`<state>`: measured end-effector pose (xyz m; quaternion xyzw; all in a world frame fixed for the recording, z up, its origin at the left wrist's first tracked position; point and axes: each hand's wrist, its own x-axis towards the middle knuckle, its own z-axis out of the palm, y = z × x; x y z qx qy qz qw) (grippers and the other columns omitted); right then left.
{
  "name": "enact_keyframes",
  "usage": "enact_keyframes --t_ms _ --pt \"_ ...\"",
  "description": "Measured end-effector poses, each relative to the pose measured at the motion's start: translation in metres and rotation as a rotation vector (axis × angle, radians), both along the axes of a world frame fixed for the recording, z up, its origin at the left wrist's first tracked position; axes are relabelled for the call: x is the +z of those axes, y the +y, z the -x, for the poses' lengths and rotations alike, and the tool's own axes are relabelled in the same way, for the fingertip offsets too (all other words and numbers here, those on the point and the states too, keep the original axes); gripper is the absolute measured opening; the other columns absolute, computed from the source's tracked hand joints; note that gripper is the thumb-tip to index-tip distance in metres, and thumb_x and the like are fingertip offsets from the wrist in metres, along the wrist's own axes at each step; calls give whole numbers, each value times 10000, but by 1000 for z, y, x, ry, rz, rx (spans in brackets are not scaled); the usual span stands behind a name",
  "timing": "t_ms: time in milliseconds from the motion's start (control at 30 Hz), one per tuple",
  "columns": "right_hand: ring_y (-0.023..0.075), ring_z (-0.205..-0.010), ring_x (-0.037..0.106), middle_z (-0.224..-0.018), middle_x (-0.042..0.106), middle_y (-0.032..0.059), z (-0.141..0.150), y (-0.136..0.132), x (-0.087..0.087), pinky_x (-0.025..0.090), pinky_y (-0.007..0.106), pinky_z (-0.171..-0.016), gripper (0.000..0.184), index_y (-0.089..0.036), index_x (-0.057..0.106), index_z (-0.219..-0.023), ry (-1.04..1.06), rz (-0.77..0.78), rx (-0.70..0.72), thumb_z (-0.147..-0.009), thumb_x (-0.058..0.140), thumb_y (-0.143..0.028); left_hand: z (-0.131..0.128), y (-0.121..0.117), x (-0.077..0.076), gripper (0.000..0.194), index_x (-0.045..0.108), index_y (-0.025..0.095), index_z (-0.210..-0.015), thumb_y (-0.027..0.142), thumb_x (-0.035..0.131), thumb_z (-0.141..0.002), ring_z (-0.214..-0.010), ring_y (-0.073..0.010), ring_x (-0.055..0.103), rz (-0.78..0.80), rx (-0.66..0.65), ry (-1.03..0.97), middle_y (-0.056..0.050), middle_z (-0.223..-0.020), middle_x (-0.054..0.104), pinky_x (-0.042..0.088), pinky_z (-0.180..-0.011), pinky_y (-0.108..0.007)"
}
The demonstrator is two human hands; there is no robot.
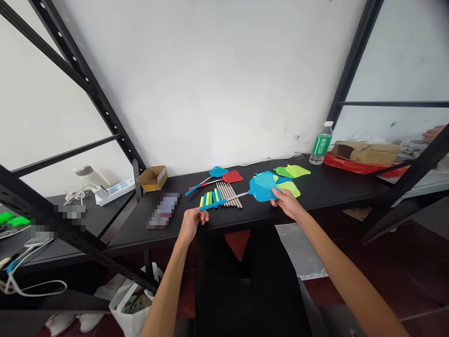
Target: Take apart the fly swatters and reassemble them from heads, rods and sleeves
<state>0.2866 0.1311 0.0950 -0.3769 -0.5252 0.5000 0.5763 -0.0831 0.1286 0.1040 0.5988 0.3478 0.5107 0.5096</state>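
Both my hands hold a blue fly swatter [264, 187] level above the front of the black table. My left hand [192, 220] is closed on its blue handle end, and my right hand [286, 202] pinches the edge of its mesh head. Beneath the shaft lie several blue, green and yellow handle tubes [210, 198] and a row of silver metal rods [229, 194]. Behind them rest a blue-headed swatter [218, 172] and a red-headed swatter [232, 176]. Loose yellow-green swatter heads [290, 188] lie partly hidden behind the held one, with more green heads [298, 171] farther back.
A small cardboard box [152, 179] and a blurred phone-like object [164, 210] are on the left of the table. A water bottle [321, 144] stands at the back right, by a carton [366, 152] on red plastic. Black metal posts [101, 105] frame the sides.
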Motion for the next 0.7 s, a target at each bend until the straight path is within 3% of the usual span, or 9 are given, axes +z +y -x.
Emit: enact_keyframes --t_ms 533,700 --pt "139 -586 512 -612 586 22 0 0 0 369 286 -560 449 -182 585 -658 -35 -28 2 -822 686 -588 0 1 -2 349 488 177 -565 322 417 -874 -565 -138 445 -2 18 7 -48 -622 569 348 -555 -275" --pt "145 -620 532 -722 652 59 1 0 -1 384 285 -558 440 -173 645 -750 -82 -25 -32 -807 686 -607 -1 1 -1 356 508 180 -595 350 407 -892 -568 -145 458 9 11 -12 -49 -626 581 354 -552 -278"
